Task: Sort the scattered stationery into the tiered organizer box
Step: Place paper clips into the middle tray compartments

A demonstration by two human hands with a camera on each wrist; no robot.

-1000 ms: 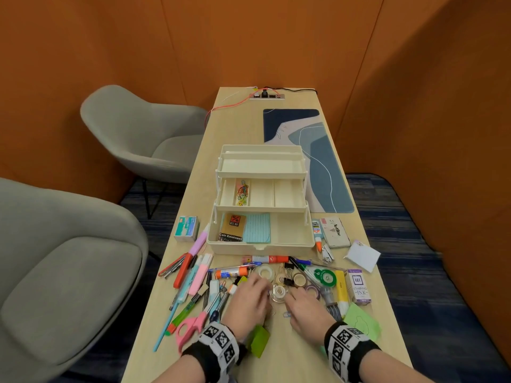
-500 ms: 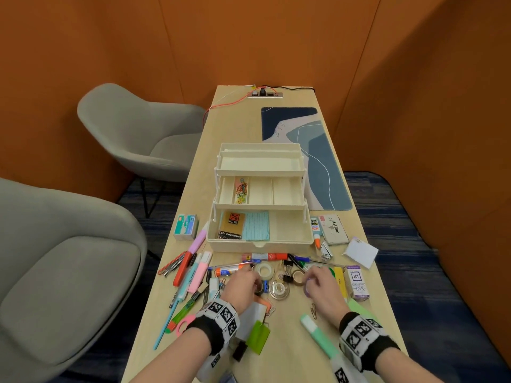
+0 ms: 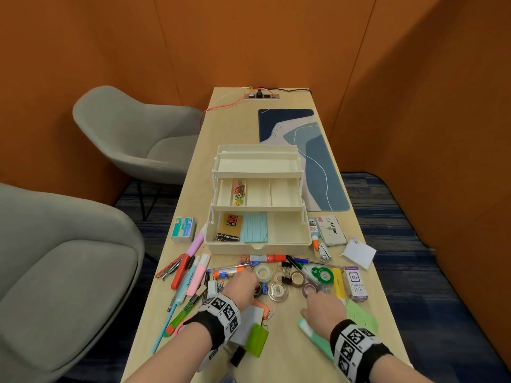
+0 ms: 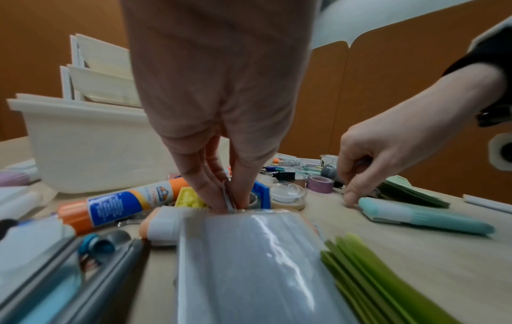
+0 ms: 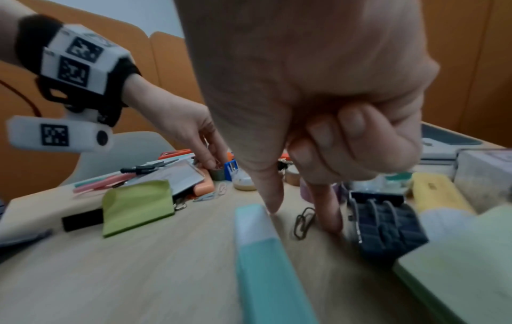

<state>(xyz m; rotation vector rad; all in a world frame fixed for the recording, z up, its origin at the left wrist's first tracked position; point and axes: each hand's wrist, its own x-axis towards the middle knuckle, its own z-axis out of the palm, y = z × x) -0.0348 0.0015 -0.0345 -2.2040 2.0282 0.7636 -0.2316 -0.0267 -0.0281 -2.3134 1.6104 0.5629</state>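
The cream tiered organizer box [image 3: 257, 246] stands open mid-table, with clips in its middle tray and cards in the bottom. Stationery lies scattered in front of it. My left hand [image 3: 250, 284] reaches down among the tape rolls. In the left wrist view its thumb and forefinger [image 4: 231, 203] pinch the rim of a small dark tape roll [image 5: 219, 174] beside a blue clip holder [image 4: 262, 193]. My right hand [image 3: 307, 310] points thumb and forefinger down onto the table on either side of a dark paper clip [image 5: 303, 221], without gripping it; its other fingers are curled.
A mint highlighter [image 5: 266, 252] lies just left of my right hand, and black binder clips [image 5: 385, 225] just right of it. Green sticky notes [image 3: 257, 340] and a plastic-wrapped pack [image 4: 249, 263] lie near my left wrist. Pens [image 3: 190, 275] crowd the left side. A glue stick [image 4: 119, 203] lies before the box.
My right hand has drawn back from the tape rolls towards me and now stands over the paper clip. My left hand has stayed among the rolls, fingers lowered.
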